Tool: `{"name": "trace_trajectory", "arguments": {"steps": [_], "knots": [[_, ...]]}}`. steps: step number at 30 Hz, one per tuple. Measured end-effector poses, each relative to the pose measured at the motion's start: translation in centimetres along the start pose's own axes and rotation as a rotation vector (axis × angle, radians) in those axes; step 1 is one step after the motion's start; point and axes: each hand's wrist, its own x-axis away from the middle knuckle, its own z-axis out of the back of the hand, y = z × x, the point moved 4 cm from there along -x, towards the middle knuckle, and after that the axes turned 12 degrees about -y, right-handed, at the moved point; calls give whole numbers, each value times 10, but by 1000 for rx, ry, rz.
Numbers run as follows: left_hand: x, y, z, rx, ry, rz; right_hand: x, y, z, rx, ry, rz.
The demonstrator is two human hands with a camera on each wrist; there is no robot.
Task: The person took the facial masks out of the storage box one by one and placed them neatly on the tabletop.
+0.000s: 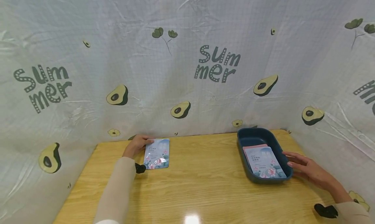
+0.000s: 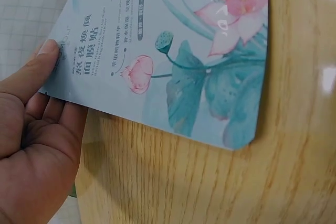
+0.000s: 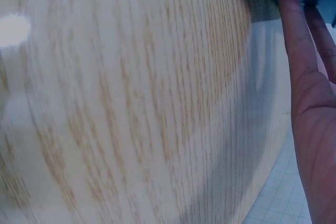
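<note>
At the table's back left, my left hand (image 1: pixel 137 146) pinches a light-blue face mask packet (image 1: pixel 157 154) by its upper left corner. In the left wrist view the thumb lies on the printed front of the packet, which has pink lotus flowers, and the other fingers are behind it. My right hand (image 1: pixel 312 171) is at the right side of a dark-blue plastic bin (image 1: pixel 269 181), its nearly straight fingers against the wall. Inside the bin lies a matching face mask packet (image 1: pixel 263 162), over a pink one (image 1: pixel 255 146) that shows only at its edges.
The wooden table (image 1: pixel 199 172) runs between packet and bin, with a bright light reflection near its front. A white sheet (image 1: pixel 146 71) printed with avocados hangs behind the table and along both sides. Black straps (image 1: pixel 326 211) are on both wrists.
</note>
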Motion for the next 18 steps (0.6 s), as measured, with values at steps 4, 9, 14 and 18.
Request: {"name": "trace_trajectory", "arguments": {"steps": [4, 9, 14, 18], "knots": [[2, 4, -1, -53, 3, 8, -2, 1, 1, 3, 3, -6], [3, 13, 1, -160, -6, -45, 1, -2, 2, 0, 7, 9], [5, 21, 8, -324, 33, -68, 3, -3, 2, -17, -7, 34], [7, 30, 7, -403, 34, -77, 1, 0, 0, -22, -6, 23]]}}
